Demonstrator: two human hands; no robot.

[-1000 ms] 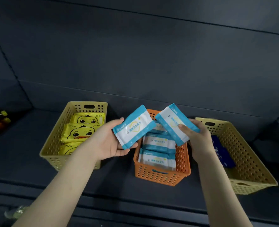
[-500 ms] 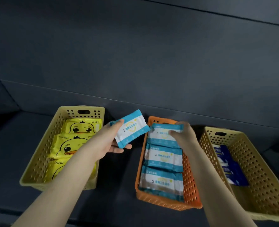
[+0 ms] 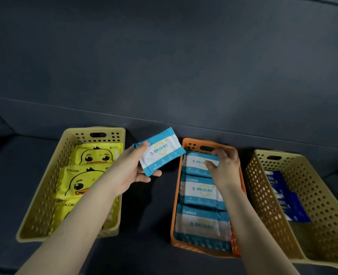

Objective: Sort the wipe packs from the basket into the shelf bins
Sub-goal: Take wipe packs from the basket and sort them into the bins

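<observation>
My left hand (image 3: 131, 171) holds a blue-and-white wipe pack (image 3: 160, 150) in the air between the left yellow bin (image 3: 45, 197) and the orange bin (image 3: 176, 195). My right hand (image 3: 224, 165) rests inside the orange bin at its far end, fingers curled on the rearmost blue-and-white pack (image 3: 196, 162). Two more packs of the same kind (image 3: 201, 192) lie in a row in front of it. The left yellow bin holds yellow duck-print packs (image 3: 79, 183), partly hidden by my left forearm.
A second yellow bin (image 3: 312, 205) at the right holds dark blue packs (image 3: 287, 201). All three bins stand on a dark shelf board (image 3: 146, 215) with a dark back wall close behind. Gaps of bare shelf lie between the bins.
My right hand brought its pack down from the air into the far end of the orange bin. The left hand kept its pack raised. The view moved closer to the bins.
</observation>
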